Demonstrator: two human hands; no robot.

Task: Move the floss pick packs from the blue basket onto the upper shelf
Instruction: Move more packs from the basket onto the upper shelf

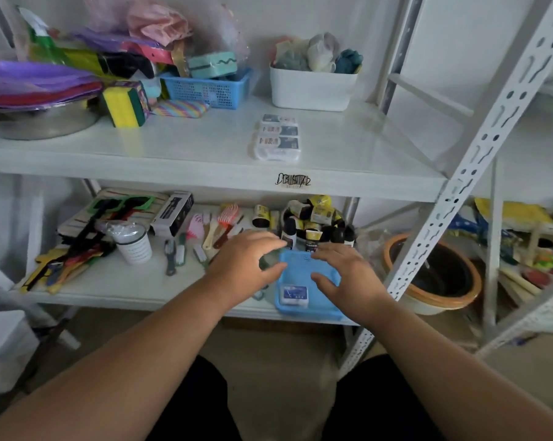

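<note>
Hands (300,268) hide blue basket (295,276) rim — left fingertips blurred.

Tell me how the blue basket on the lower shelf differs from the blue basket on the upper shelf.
The lower basket sits at the shelf's front edge between both hands; the upper basket stands far back, untouched. The lower basket shows one floss pick pack and much bare floor; the upper basket is heaped with sponges. The lower basket looks shallow; the upper basket looks deeper. Both are blue perforated plastic.
</note>
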